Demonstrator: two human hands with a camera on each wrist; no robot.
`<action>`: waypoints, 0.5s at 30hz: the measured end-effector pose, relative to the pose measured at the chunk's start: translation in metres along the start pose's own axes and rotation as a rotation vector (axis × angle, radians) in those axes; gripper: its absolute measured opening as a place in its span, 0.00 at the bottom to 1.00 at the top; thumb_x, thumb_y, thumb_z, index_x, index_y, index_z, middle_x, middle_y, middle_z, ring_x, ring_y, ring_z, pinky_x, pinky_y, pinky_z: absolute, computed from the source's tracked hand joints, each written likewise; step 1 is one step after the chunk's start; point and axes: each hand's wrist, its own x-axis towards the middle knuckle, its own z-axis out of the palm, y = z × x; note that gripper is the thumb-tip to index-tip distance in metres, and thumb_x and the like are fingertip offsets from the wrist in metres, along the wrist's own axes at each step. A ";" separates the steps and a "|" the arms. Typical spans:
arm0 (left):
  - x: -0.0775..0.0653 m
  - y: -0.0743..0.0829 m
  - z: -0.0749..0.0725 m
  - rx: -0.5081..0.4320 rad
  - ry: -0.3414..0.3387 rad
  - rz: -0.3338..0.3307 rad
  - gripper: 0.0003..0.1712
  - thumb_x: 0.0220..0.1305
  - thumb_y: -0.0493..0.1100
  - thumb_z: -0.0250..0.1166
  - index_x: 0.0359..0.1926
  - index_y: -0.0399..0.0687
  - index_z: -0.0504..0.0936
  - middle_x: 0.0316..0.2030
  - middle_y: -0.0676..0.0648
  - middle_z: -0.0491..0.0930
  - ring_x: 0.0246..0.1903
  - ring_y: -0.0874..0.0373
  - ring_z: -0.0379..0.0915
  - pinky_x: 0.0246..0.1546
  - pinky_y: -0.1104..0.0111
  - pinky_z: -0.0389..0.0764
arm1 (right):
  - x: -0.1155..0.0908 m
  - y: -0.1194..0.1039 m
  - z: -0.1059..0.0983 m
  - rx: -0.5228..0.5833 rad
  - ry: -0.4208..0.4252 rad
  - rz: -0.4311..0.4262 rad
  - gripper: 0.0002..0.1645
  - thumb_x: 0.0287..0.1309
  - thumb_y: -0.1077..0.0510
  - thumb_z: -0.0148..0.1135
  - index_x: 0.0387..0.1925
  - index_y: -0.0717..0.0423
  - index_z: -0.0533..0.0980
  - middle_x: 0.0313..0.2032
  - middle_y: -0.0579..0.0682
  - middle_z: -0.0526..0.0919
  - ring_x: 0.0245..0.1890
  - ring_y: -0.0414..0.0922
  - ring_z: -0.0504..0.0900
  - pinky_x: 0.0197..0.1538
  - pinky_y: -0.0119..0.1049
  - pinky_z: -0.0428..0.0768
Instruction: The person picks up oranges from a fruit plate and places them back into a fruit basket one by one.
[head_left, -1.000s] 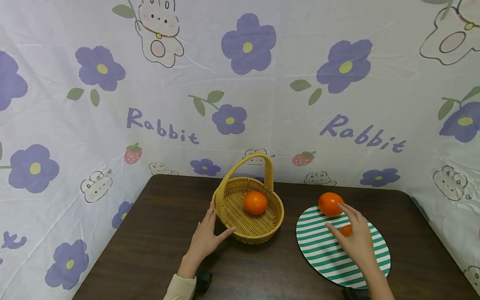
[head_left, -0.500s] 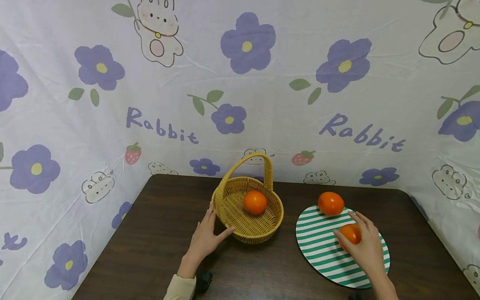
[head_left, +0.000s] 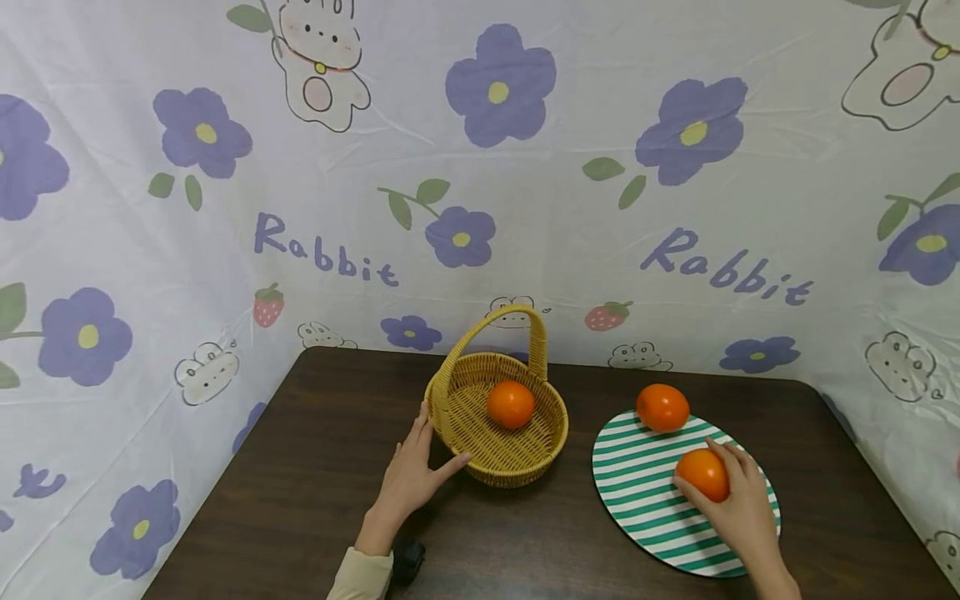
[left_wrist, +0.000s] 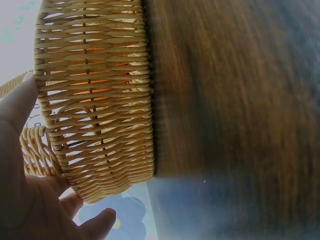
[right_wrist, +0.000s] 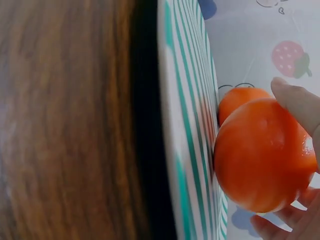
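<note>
My left hand [head_left: 411,475] touches the near-left side of a yellow woven basket [head_left: 501,477], thumb and fingers spread along its rim. In the left wrist view the thumb lies at the rim of the basket [left_wrist: 100,115] and the other fingers sit beside its wall. One orange [head_left: 512,406] lies inside it. On a round green-and-white striped placemat [head_left: 637,500], my right hand [head_left: 738,504] holds a glossy orange [head_left: 702,474] between thumb and fingers. The right wrist view shows this orange [right_wrist: 262,155] at the striped surface. Another orange [head_left: 663,407] sits at the placemat's far edge.
Everything stands on a dark wooden table [head_left: 525,542]. A white cloth [head_left: 555,208] with purple flowers and rabbits hangs behind it and at the sides. The basket's tall handle [head_left: 537,342] arches above the rim.
My right hand has moved back and right from near the far orange to the nearer one, and its fingers have come together on it. The left hand keeps its place at the basket.
</note>
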 end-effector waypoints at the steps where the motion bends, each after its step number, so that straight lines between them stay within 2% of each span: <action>1: 0.000 0.000 0.000 0.002 -0.001 -0.001 0.58 0.50 0.77 0.53 0.73 0.56 0.42 0.73 0.53 0.37 0.71 0.52 0.42 0.66 0.43 0.46 | 0.000 0.001 0.000 -0.008 -0.014 0.012 0.48 0.47 0.42 0.70 0.65 0.58 0.62 0.60 0.69 0.60 0.53 0.67 0.64 0.47 0.68 0.67; 7: 0.001 -0.002 0.001 0.006 0.007 0.003 0.58 0.50 0.77 0.53 0.73 0.56 0.43 0.73 0.52 0.38 0.70 0.50 0.45 0.66 0.43 0.47 | -0.001 0.005 0.000 -0.031 -0.054 0.065 0.50 0.48 0.39 0.66 0.66 0.58 0.59 0.59 0.69 0.61 0.49 0.66 0.67 0.46 0.67 0.69; 15: 0.001 -0.002 0.002 0.004 0.023 0.025 0.57 0.51 0.76 0.53 0.73 0.53 0.46 0.73 0.50 0.39 0.70 0.48 0.46 0.65 0.41 0.48 | 0.002 0.000 0.001 0.013 -0.033 0.040 0.48 0.47 0.41 0.69 0.65 0.58 0.61 0.56 0.68 0.64 0.46 0.62 0.70 0.43 0.61 0.71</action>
